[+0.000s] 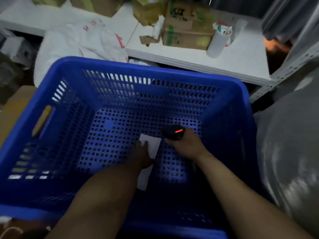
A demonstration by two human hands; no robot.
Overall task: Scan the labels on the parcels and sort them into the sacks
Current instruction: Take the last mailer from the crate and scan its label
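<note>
- My left hand (141, 156) reaches into the blue crate (120, 63) and rests on a flat white parcel (153, 144) on the crate floor, fingers apparently laid flat through the blur.
- My right hand (187, 145) grips a black scanner (173, 133), red light on, just beside the parcel.
- A white sack (72, 42) slumps beyond the crate; a grey sack (290, 152) stands to the right.

You stand in a parcel-sorting storeroom. A blue crate (141, 66) sits before you, a white sack (74, 44) and a grey sack (290, 144) stand beside it, boxes (186, 26) crowd a white bench (241, 62), slotted racking (293, 66) rises on your right, and you grip a scanner (173, 132).
</note>
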